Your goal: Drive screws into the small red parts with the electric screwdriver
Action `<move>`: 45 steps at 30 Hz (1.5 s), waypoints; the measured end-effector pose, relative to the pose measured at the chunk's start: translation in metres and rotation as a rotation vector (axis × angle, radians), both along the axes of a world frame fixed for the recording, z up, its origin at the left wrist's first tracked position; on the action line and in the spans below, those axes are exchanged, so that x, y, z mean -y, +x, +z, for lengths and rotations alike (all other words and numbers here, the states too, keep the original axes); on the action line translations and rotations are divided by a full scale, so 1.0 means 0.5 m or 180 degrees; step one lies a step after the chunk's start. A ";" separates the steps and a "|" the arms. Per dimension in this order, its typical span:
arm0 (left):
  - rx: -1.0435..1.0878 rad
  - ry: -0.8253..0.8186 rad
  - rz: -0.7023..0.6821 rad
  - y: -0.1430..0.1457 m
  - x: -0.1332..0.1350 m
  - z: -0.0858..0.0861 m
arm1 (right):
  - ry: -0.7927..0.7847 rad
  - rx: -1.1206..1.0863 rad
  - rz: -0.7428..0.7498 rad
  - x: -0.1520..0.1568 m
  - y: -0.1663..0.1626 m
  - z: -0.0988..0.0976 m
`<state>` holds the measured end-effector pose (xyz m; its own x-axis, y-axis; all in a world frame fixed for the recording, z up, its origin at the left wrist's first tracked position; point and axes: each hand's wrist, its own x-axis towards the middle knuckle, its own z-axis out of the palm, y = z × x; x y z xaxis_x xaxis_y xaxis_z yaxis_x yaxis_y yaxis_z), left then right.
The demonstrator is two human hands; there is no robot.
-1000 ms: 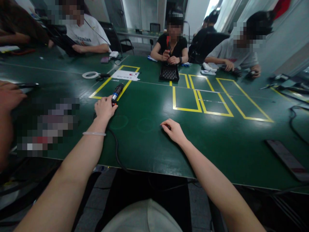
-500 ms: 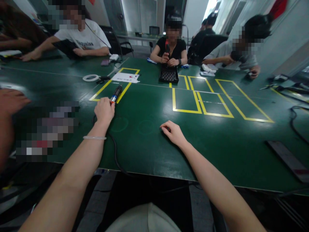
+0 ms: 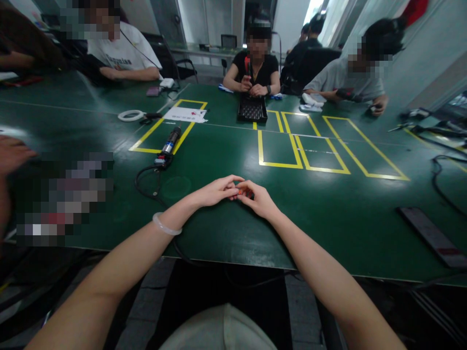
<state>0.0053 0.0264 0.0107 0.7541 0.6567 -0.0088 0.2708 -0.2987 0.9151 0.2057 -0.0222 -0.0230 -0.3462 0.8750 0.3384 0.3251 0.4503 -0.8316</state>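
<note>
orange piece [image 3: 240,192] mostly hidden by fingers [image 3: 252,186], co-worker's hand [image 3: 15,154] cut off

Tabletop [image 3: 328,214] lies open from hands [image 3: 260,199] to phone [image 3: 430,236]; leftward, a half-hidden cable [image 3: 136,182] probably obstructs.

Left grip [image 3: 218,191] off the black-and-silver tool [image 3: 170,142] — now at right grip [image 3: 260,199], small orange piece [image 3: 240,192] between

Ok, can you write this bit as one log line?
left hand: at orange bit | right hand: at same bit | tool: lying on table, untouched
</note>
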 end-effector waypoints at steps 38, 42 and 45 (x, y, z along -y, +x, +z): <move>-0.0105 0.1190 0.0645 -0.022 -0.011 0.000 | -0.0787 -0.0998 -0.0281 -0.015 0.002 -0.017; -0.0931 0.2049 0.1521 -0.102 -0.072 0.007 | -0.0696 -0.0906 -0.0440 -0.017 0.007 -0.016; -0.1808 0.2443 0.2543 -0.197 -0.121 0.002 | -0.0651 -0.0798 -0.0525 -0.019 0.009 -0.016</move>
<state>-0.0934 0.0868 0.0116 0.1565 0.9092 0.3859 0.9228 -0.2739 0.2710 0.2100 -0.0129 -0.0308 -0.1233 0.9705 0.2071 0.1540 0.2248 -0.9621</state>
